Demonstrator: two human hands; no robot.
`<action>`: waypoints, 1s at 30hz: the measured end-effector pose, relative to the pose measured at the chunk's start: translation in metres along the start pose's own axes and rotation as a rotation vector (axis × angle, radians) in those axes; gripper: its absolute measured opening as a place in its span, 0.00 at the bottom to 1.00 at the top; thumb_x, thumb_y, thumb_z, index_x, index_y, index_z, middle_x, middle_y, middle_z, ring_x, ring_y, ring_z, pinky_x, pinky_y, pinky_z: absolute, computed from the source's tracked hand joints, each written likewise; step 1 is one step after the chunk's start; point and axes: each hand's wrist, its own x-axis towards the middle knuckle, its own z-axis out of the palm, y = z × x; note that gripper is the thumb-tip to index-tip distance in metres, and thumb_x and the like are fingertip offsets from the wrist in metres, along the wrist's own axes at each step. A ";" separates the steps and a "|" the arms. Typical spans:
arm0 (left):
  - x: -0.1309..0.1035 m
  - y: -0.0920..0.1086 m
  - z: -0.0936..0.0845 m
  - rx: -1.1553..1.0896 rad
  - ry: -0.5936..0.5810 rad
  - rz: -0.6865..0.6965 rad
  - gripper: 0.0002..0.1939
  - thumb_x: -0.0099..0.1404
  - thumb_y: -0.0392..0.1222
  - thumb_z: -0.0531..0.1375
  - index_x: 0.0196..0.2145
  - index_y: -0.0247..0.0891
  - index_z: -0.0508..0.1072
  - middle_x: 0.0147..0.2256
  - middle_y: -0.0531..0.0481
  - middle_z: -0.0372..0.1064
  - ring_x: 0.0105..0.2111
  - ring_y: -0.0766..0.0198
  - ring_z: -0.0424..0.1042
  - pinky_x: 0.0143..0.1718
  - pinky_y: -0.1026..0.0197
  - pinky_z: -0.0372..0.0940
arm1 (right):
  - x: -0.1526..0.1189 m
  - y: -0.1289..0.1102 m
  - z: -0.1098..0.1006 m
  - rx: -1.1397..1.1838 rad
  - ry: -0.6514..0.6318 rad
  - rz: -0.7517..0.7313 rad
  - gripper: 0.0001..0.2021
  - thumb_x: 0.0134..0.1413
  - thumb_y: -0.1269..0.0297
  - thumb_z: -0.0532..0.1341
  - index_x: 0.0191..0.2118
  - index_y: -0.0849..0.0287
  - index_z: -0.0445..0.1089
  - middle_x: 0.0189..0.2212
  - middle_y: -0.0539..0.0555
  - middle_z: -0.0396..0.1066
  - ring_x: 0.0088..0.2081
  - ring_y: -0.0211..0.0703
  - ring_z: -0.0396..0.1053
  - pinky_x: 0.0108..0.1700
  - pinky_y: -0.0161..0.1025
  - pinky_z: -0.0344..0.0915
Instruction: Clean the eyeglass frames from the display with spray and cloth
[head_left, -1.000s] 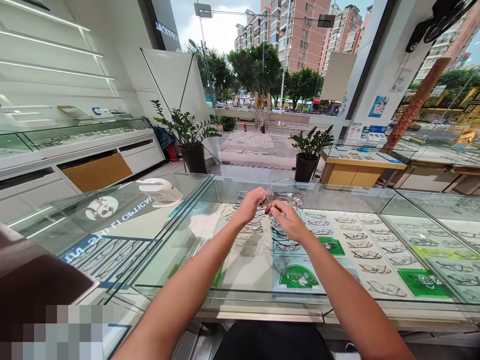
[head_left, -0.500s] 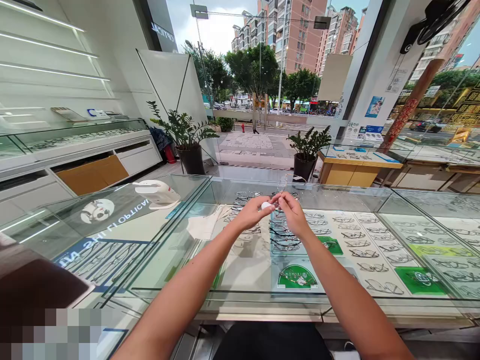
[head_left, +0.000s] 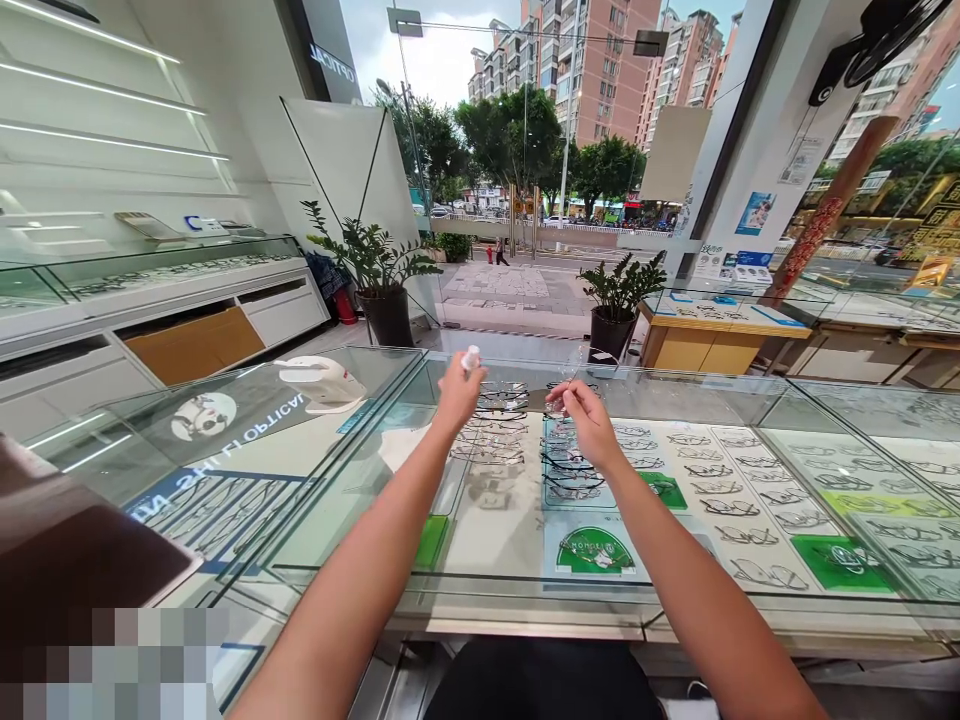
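Observation:
My left hand (head_left: 457, 392) is closed around a small white-topped bottle (head_left: 471, 358), which looks like a spray bottle and stands upright in the fist. To its right, my right hand (head_left: 586, 415) pinches a pair of thin-rimmed eyeglasses (head_left: 581, 362) by one end, raised above the glass counter. Their clear frame is faint against the background. A white cloth (head_left: 397, 450) lies on the counter, left of my left forearm and partly hidden by it. Rows of eyeglass frames (head_left: 491, 440) show through the glass below both hands.
The glass display counter (head_left: 675, 590) spans the space before me. A white device (head_left: 322, 385) stands on its left part, near a printed mat (head_left: 255, 420). Beyond the counter are two potted plants (head_left: 386, 315) and a glass front. A dark brown object (head_left: 82, 540) juts in at lower left.
My left hand has moved left and up, away from my right hand, with the bottle now upright. The right hand still holds the eyeglasses in nearly the same place.

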 end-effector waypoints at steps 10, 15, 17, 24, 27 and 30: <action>0.037 -0.072 -0.030 0.295 0.220 -0.227 0.09 0.73 0.44 0.55 0.46 0.38 0.68 0.48 0.38 0.74 0.51 0.47 0.72 0.53 0.51 0.65 | 0.000 0.005 -0.001 0.051 -0.011 0.033 0.17 0.70 0.45 0.55 0.43 0.53 0.72 0.43 0.55 0.76 0.42 0.46 0.70 0.47 0.43 0.66; 0.036 -0.082 -0.030 0.377 0.203 -0.262 0.10 0.73 0.41 0.56 0.50 0.39 0.68 0.49 0.37 0.76 0.50 0.46 0.75 0.49 0.53 0.65 | 0.000 0.007 -0.001 0.073 -0.018 0.035 0.17 0.69 0.45 0.56 0.42 0.52 0.72 0.43 0.54 0.76 0.42 0.47 0.70 0.47 0.43 0.65; 0.036 -0.083 -0.030 0.399 0.194 -0.264 0.12 0.73 0.40 0.56 0.53 0.40 0.68 0.51 0.37 0.76 0.52 0.46 0.75 0.49 0.53 0.65 | 0.000 0.007 -0.001 0.079 -0.020 0.036 0.17 0.69 0.45 0.57 0.42 0.52 0.72 0.43 0.54 0.76 0.42 0.47 0.70 0.47 0.43 0.65; 0.035 -0.085 -0.028 0.444 0.174 -0.279 0.15 0.73 0.37 0.57 0.56 0.37 0.67 0.54 0.33 0.75 0.54 0.45 0.75 0.50 0.53 0.64 | 0.001 0.004 -0.001 0.105 -0.020 0.036 0.16 0.69 0.46 0.57 0.42 0.52 0.73 0.43 0.54 0.76 0.42 0.46 0.70 0.48 0.44 0.66; 0.034 -0.084 -0.027 0.457 0.169 -0.279 0.17 0.73 0.37 0.56 0.57 0.37 0.66 0.54 0.33 0.75 0.54 0.43 0.75 0.49 0.52 0.65 | 0.001 0.005 -0.001 0.114 -0.023 0.036 0.16 0.69 0.46 0.57 0.41 0.52 0.73 0.43 0.54 0.76 0.42 0.46 0.70 0.48 0.44 0.66; 0.033 -0.082 -0.027 0.470 0.168 -0.291 0.17 0.73 0.37 0.56 0.58 0.38 0.66 0.53 0.33 0.75 0.54 0.42 0.75 0.49 0.51 0.65 | 0.001 0.005 -0.001 0.116 -0.023 0.037 0.16 0.68 0.45 0.58 0.41 0.52 0.73 0.43 0.54 0.76 0.42 0.46 0.70 0.48 0.44 0.66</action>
